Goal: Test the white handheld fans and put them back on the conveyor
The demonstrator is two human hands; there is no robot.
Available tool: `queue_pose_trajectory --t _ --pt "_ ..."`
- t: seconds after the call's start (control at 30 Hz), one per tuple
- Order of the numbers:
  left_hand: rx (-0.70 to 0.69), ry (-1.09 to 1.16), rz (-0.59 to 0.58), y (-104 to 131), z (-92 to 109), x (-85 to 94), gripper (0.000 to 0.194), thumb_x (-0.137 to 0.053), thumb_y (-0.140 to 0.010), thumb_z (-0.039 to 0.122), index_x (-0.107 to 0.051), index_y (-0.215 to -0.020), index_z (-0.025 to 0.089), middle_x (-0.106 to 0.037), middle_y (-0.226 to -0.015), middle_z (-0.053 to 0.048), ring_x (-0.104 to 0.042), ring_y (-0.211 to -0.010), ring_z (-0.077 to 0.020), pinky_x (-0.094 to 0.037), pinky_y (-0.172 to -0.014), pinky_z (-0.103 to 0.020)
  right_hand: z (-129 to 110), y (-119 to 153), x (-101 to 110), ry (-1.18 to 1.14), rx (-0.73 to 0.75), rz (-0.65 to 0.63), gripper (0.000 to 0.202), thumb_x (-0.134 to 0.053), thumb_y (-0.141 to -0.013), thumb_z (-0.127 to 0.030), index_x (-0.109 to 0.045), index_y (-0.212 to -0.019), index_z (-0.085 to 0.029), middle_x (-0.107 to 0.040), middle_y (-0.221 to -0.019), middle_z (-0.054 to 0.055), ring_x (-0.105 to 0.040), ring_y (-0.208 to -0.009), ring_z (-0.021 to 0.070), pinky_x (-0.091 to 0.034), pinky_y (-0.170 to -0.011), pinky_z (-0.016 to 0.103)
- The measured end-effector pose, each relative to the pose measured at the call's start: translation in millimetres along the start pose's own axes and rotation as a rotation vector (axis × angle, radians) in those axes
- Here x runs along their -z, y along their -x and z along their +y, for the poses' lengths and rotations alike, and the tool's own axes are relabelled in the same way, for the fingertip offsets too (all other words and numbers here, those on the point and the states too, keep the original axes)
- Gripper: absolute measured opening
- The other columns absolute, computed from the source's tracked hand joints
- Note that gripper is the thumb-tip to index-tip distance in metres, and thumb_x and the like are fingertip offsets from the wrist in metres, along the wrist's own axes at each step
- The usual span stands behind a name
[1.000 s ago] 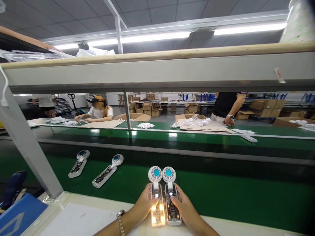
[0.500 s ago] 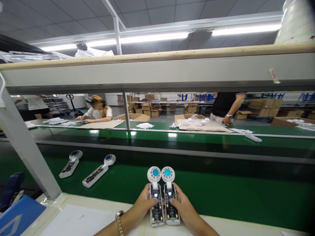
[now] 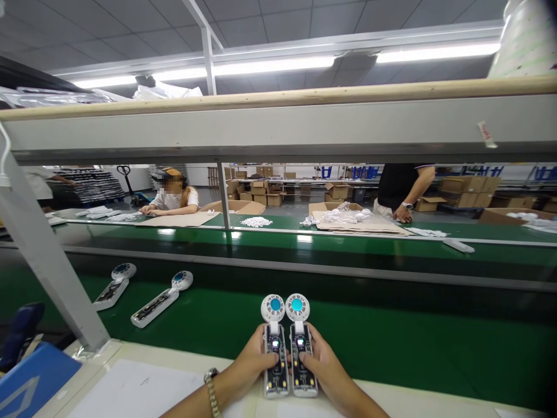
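We've got two handheld units in grip, bottom centre of the frame, side by side and upright in the frame. Left hand [image 3: 256, 360] is clamped on the left unit [image 3: 274, 334], right hand [image 3: 324, 361] on the right unit [image 3: 300, 335], each thumb lying across the board side. Fingers behind the units are mostly hidden; a bit of skin shows in the gap, and we can't tell whose. Thumbs cover part of each board. Round heads sit rim to rim; can't tell if they touch. Board print is too small to read. Both forearms cut off at the bottom edge.

Also partly lost: a seated person [image 3: 176, 197] upper left, lower body hidden; a person in a black top [image 3: 395, 186] right of centre, head behind the shelf beam [image 3: 278, 125]; blue box [image 3: 41, 380] cropped lower left.

Materials: white plastic heads with slots around a glossy blue disc; clear covers over dark boards, one bright white spot lit on each. Two more such units, the far-left unit [image 3: 113, 292] and the long-bodied unit [image 3: 156, 305], lie slanted on the smooth green surface [image 3: 435, 331], left side. Cream worktop [image 3: 174, 361] along the bottom, white paper [image 3: 130, 389] lying flat on it. Beaded-looking bracelet [image 3: 212, 400] on our left wrist. Crinkled clear plastic bag [image 3: 348, 215] beyond, right of centre.
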State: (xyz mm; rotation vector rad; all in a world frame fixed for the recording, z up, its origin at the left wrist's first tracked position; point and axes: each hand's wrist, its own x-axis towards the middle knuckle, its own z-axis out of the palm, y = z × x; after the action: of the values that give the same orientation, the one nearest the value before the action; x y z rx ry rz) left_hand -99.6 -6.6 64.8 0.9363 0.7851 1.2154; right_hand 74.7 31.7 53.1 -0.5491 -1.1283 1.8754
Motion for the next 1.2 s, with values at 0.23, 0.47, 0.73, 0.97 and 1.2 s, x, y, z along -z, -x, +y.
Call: queue_pose_trajectory --t 0.23,0.47,0.73,0.97,1.2 --pt "0.014 0.010 -0.008 1 1 -1.4 0.054 -0.074 -0.065 0.014 -0.041 -0.107 0.016 -0.065 -0.087 -0.007 -0.064 -0.085 -0.0226 -0.049 -0.080 -0.041 -2 1 -2 -0.021 -0.020 0.027 0.077 -0.078 -0.059 -0.038 -0.038 -0.122 -0.021 -0.065 -0.106 0.010 -0.061 -0.100 0.0283 -0.039 -0.096 0.047" --pt "0.023 0.022 0.002 0 1 -1.2 0.056 -0.076 -0.062 0.014 -0.042 -0.106 0.015 -0.066 -0.086 -0.008 -0.064 -0.080 -0.0211 -0.048 -0.080 -0.042 -8 3 -4 -0.008 -0.034 -0.020 0.074 -0.077 -0.060 -0.038 -0.038 -0.121 -0.021 -0.066 -0.099 0.008 -0.063 -0.093 0.0279 -0.042 -0.091 0.046" --pt "0.034 0.018 0.043 0 2 -4.1 0.053 -0.075 -0.060 0.012 -0.045 -0.103 0.014 -0.067 -0.086 -0.009 -0.064 -0.080 -0.0211 -0.050 -0.076 -0.038 -7 3 -3 -0.027 -0.018 -0.042 0.072 -0.077 -0.060 -0.037 -0.041 -0.120 -0.021 -0.065 -0.104 0.010 -0.061 -0.098 0.0277 -0.039 -0.094 0.045" --pt "0.065 0.048 0.085 -1 4 -5.6 0.052 -0.076 -0.057 0.010 -0.048 -0.100 0.015 -0.068 -0.082 -0.007 -0.065 -0.077 -0.0209 -0.051 -0.074 -0.038 -15 5 -9 -0.088 -0.071 0.019 0.070 -0.080 -0.057 -0.030 -0.044 -0.116 -0.022 -0.067 -0.098 0.005 -0.064 -0.090 0.0234 -0.045 -0.088 0.039" --pt "0.248 0.095 0.151 -2 13 -13.6 0.059 -0.044 -0.079 0.064 -0.060 -0.089 0.008 -0.069 -0.069 -0.012 -0.066 -0.065 -0.0200 -0.050 -0.068 -0.031 -36 7 -19 -0.129 -0.319 0.086 0.060 -0.040 -0.079 -0.066 -0.064 -0.069 -0.012 -0.062 -0.055 0.005 -0.057 -0.048 0.0128 -0.046 -0.052 0.023"
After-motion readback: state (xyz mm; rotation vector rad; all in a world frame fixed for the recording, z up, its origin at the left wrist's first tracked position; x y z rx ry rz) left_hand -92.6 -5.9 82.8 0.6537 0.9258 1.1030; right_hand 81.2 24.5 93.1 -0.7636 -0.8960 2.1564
